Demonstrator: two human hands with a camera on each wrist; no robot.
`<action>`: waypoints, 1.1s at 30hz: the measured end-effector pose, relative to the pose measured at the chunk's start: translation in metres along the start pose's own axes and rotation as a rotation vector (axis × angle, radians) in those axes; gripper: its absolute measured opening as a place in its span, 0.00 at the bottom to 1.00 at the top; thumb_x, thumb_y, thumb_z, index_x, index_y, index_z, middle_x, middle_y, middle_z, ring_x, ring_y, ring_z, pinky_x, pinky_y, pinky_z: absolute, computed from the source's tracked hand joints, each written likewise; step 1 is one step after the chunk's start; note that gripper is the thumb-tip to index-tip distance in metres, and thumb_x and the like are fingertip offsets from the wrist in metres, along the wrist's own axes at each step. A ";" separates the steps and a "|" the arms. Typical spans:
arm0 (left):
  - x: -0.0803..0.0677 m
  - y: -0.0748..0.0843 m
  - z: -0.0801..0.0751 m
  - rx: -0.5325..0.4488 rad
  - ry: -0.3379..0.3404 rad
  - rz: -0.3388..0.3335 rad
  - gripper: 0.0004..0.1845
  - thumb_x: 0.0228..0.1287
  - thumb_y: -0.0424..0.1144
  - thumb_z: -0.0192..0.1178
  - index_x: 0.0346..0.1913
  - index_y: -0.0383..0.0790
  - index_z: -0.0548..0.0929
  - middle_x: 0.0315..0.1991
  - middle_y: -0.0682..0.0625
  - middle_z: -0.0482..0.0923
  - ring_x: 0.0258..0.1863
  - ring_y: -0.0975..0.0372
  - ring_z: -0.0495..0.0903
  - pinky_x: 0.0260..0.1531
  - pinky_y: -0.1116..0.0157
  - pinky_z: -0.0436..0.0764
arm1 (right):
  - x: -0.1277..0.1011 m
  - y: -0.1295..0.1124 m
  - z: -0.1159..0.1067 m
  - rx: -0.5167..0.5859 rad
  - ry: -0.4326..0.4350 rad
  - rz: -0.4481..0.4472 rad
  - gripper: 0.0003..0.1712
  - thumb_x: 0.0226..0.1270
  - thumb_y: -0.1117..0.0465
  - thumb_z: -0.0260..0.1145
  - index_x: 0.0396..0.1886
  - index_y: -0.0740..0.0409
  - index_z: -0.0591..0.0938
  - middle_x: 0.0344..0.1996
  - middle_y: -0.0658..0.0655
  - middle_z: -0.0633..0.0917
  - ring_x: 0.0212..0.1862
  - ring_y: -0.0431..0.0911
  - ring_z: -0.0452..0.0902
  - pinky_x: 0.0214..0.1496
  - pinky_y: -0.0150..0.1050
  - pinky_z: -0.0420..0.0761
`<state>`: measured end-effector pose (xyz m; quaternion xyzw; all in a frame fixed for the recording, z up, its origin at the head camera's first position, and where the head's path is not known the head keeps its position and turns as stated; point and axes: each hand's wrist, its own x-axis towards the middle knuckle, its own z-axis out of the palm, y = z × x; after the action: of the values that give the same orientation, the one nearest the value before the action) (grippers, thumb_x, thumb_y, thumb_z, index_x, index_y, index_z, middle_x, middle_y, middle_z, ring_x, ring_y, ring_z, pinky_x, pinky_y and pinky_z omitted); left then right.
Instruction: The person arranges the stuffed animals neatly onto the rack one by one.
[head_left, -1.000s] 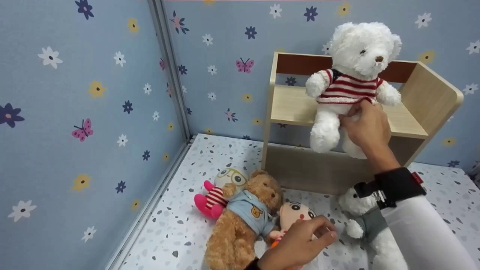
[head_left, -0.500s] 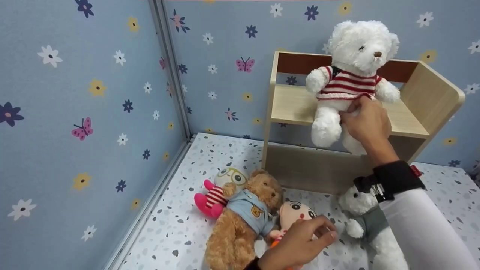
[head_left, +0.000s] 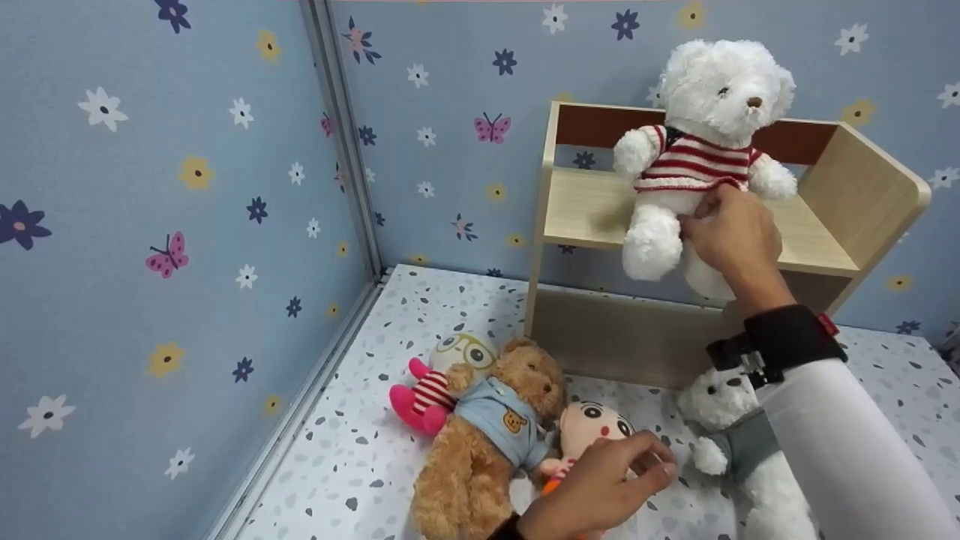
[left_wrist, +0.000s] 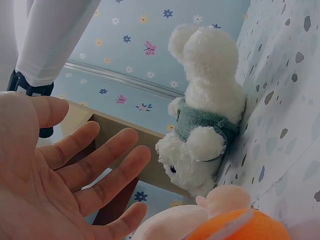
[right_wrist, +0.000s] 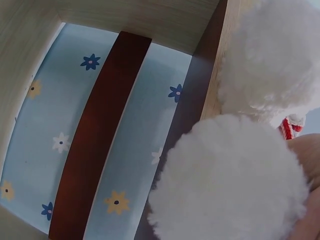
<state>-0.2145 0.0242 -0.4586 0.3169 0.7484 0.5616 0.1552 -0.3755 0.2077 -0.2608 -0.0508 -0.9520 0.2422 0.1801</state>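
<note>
**White bear held upright at the shelf**

Fingers (head_left: 701, 217) of the right hand (head_left: 731, 240) curl round the lower body of the white bear in the striped sweater (head_left: 701, 142). From the head view it stands upright, head up, facing the camera, at the wooden shelf's (head_left: 592, 210) front edge. Four more plush toys lie on the speckled floor (head_left: 375, 450). The left hand (head_left: 600, 487) hovers over them, loosely curled, holding nothing.

Left wrist view: relaxed, spread fingers (left_wrist: 100, 165) near a white bear in a grey-green top (left_wrist: 205, 125).

Right wrist view: only white plush (right_wrist: 235, 185) against the shelf.
</note>
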 end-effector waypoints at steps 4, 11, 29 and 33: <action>0.000 -0.001 0.000 -0.007 -0.005 0.007 0.14 0.72 0.56 0.48 0.48 0.55 0.79 0.37 0.61 0.82 0.35 0.76 0.78 0.38 0.74 0.77 | 0.004 -0.001 0.000 -0.022 -0.009 0.002 0.20 0.60 0.45 0.64 0.40 0.56 0.75 0.42 0.62 0.78 0.46 0.60 0.74 0.34 0.49 0.68; 0.000 -0.002 0.000 -0.017 -0.012 0.007 0.15 0.72 0.56 0.47 0.48 0.55 0.79 0.38 0.60 0.83 0.34 0.76 0.78 0.36 0.74 0.78 | 0.011 -0.003 -0.001 -0.049 -0.032 -0.019 0.19 0.60 0.48 0.64 0.40 0.58 0.74 0.42 0.64 0.77 0.45 0.61 0.73 0.36 0.52 0.69; -0.002 0.000 -0.004 -0.033 -0.012 -0.038 0.14 0.73 0.55 0.46 0.50 0.56 0.78 0.39 0.63 0.82 0.36 0.77 0.78 0.38 0.73 0.78 | 0.025 -0.006 -0.002 -0.108 -0.073 -0.026 0.18 0.58 0.53 0.63 0.43 0.60 0.75 0.48 0.67 0.70 0.53 0.62 0.65 0.43 0.58 0.69; -0.002 -0.001 -0.006 -0.037 -0.013 -0.027 0.15 0.73 0.55 0.46 0.51 0.56 0.78 0.40 0.62 0.83 0.36 0.77 0.78 0.38 0.73 0.78 | 0.030 -0.007 -0.002 -0.130 -0.073 -0.027 0.18 0.59 0.52 0.62 0.43 0.60 0.75 0.49 0.68 0.70 0.54 0.64 0.65 0.45 0.60 0.69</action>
<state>-0.2171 0.0186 -0.4575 0.3074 0.7411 0.5712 0.1733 -0.4031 0.2082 -0.2464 -0.0406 -0.9722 0.1792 0.1450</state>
